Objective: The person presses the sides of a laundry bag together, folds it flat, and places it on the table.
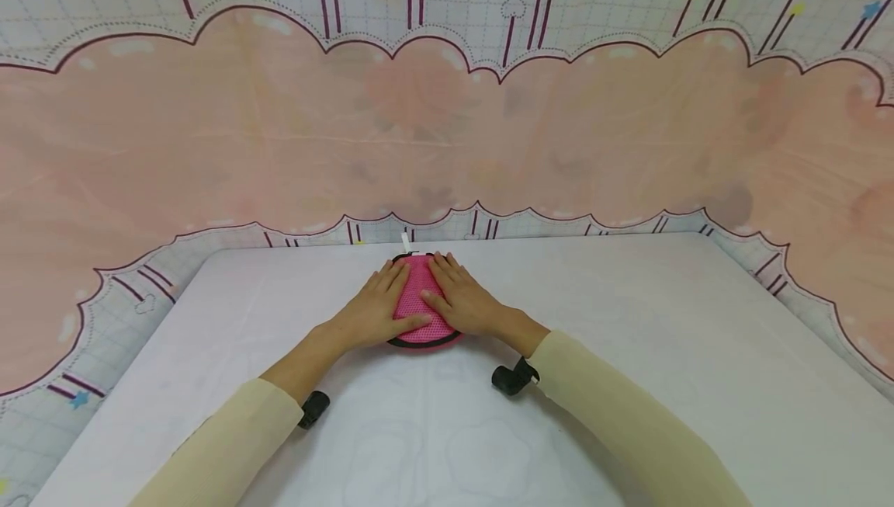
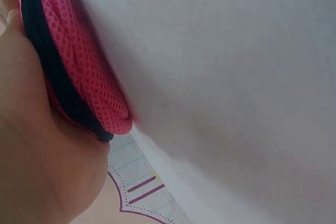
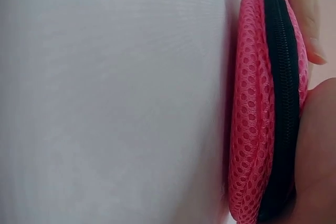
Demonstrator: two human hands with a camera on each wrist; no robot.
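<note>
A pink mesh pouch with a black zipper edge lies on the white table. My left hand rests on its left side, fingers extended toward the far edge and thumb across the near part. On the other side, my right hand lies over the top with straight fingers. The left wrist view shows the black zipper beside the left palm. In the right wrist view, the pouch's puffy mesh side touches or nearly touches the tabletop. Whatever is inside the pouch is hidden.
The white tabletop spreads around the pouch. A small white strip stands up at the pouch's far end. Behind the table hangs a peach and white patterned cloth. Black wrist devices sit at the left cuff and right cuff.
</note>
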